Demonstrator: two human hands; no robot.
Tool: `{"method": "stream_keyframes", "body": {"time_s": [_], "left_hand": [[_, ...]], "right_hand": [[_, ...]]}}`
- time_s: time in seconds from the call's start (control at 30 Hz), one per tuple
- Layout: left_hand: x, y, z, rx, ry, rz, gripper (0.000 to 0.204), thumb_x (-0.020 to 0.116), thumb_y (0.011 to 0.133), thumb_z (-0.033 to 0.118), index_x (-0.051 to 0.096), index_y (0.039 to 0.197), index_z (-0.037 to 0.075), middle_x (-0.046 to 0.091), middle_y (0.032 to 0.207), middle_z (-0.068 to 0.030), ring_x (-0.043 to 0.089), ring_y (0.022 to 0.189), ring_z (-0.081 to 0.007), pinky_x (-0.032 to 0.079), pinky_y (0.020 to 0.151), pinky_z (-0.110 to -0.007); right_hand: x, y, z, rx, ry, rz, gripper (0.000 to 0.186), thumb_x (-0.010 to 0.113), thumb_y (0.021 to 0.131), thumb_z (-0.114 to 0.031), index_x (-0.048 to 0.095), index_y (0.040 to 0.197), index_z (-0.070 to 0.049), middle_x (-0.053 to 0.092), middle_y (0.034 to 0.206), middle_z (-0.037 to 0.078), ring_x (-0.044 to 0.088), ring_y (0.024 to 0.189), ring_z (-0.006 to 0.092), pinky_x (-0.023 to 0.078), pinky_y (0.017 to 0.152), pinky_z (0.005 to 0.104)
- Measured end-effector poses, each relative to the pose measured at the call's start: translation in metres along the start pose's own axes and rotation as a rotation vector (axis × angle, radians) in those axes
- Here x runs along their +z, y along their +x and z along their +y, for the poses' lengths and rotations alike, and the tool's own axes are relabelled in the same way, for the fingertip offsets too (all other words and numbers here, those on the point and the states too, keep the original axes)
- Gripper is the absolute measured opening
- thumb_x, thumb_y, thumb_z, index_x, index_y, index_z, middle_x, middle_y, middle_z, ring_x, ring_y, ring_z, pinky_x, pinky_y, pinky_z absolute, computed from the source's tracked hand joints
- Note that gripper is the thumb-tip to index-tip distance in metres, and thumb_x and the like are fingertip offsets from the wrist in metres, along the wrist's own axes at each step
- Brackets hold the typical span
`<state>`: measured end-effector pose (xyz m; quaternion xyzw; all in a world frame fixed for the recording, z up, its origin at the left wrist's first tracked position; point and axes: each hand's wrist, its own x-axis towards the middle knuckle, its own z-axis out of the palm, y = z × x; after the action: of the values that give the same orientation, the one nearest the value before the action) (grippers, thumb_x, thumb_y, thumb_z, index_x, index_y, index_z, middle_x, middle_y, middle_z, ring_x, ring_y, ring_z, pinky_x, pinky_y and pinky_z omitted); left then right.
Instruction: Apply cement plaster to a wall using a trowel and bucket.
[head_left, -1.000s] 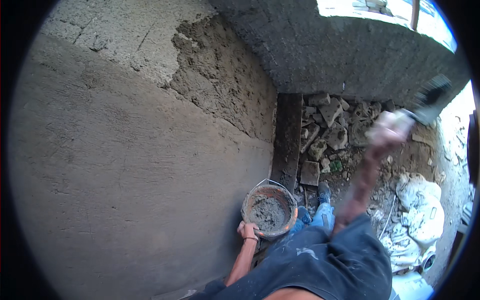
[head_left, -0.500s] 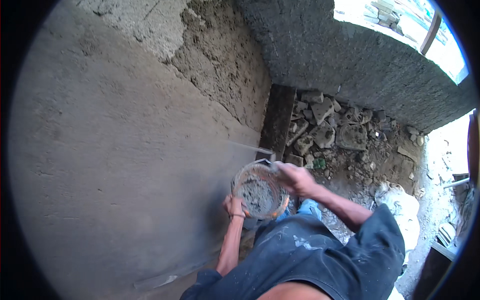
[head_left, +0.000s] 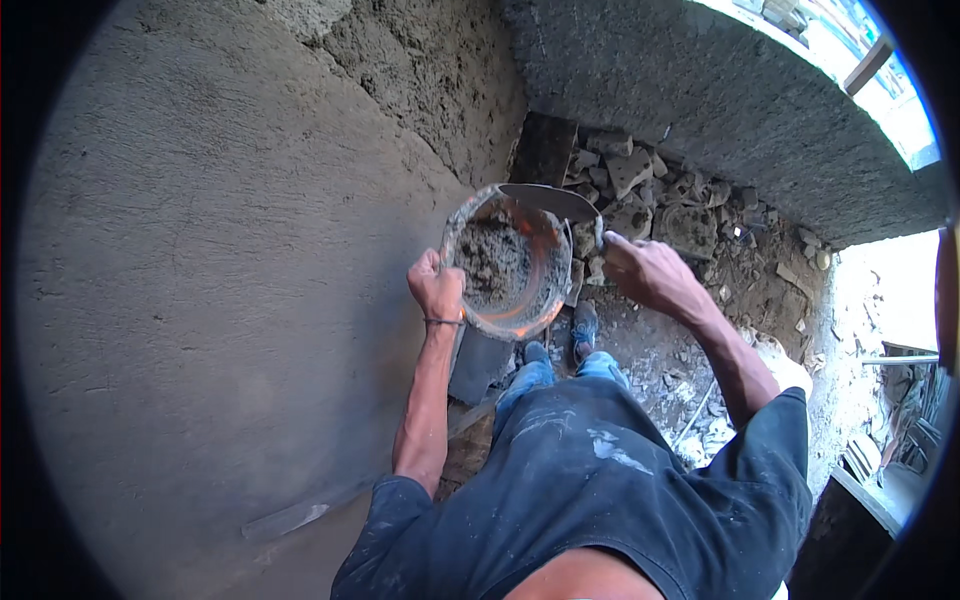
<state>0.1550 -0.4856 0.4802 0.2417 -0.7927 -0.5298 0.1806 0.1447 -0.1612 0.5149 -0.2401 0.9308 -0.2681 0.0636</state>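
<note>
The whole left side of the view is taken up by a broad grey-brown wall (head_left: 230,300), its surface marked by fine streaks. The upper right is crossed by a second, darker grey wall (head_left: 680,110), by which a corner is formed with the first. Much of the lower middle is covered by a dark shirt (head_left: 580,470), smeared with pale marks on the front. At the foot of the darker wall, the ground is strewn with broken rubble (head_left: 690,230). High on the first wall, a rough, darker patch (head_left: 430,85) is seen.

In front of the body, close beside the first wall, a round bucket (head_left: 520,325) is held up, its open mouth turned toward the camera and its inner side streaked with orange. Wet grey mortar (head_left: 490,262) is contained in it, gathered mostly toward the left. A trowel (head_left: 550,200) is held over the far edge of the bucket, its blade pointed leftward; whether the rim is touched cannot be told.

Both hands are occupied. The bucket's left rim is gripped by the left hand (head_left: 437,288), and the trowel's handle is grasped by the right hand (head_left: 650,275). Below the bucket, blue shoes (head_left: 586,325) are seen. A thin dark band (head_left: 443,322) is worn on the left wrist.
</note>
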Motion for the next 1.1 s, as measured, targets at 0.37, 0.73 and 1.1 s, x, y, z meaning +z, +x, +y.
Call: {"method": "stream_keyframes", "body": {"time_s": [0.37, 0.73, 1.1], "left_hand": [[0.025, 0.010, 0.028, 0.078, -0.006, -0.244, 0.029, 0.046, 0.053, -0.011, 0.026, 0.059, 0.009, 0.026, 0.061, 0.0070, 0.024, 0.060, -0.0053, 0.021, 0.048, -0.026], [0.045, 0.013, 0.013, 0.194, 0.111, -0.295, 0.014, 0.044, 0.057, -0.007, 0.033, 0.059, 0.001, 0.030, 0.057, -0.0017, 0.030, 0.061, -0.0099, 0.028, 0.049, -0.034], [0.024, 0.019, 0.030, 0.171, 0.244, -0.251, 0.020, 0.043, 0.055, -0.009, 0.028, 0.059, 0.004, 0.026, 0.058, 0.0007, 0.028, 0.060, -0.0105, 0.024, 0.048, -0.036]], "right_hand": [[0.052, 0.007, -0.002, 0.087, 0.071, -0.276, 0.023, 0.044, 0.094, -0.017, 0.050, 0.107, 0.000, 0.058, 0.060, 0.018, 0.061, 0.054, 0.0338, 0.047, 0.050, 0.0478], [0.063, 0.026, 0.008, -0.077, -0.029, -0.189, 0.030, 0.048, 0.087, -0.011, 0.051, 0.110, 0.008, 0.060, 0.066, 0.017, 0.066, 0.068, 0.0327, 0.052, 0.051, 0.0400], [0.071, 0.007, 0.009, -0.064, -0.054, -0.198, 0.040, 0.042, 0.090, -0.011, 0.037, 0.129, -0.003, 0.059, 0.071, 0.022, 0.064, 0.066, 0.0355, 0.049, 0.050, 0.0471]]}}
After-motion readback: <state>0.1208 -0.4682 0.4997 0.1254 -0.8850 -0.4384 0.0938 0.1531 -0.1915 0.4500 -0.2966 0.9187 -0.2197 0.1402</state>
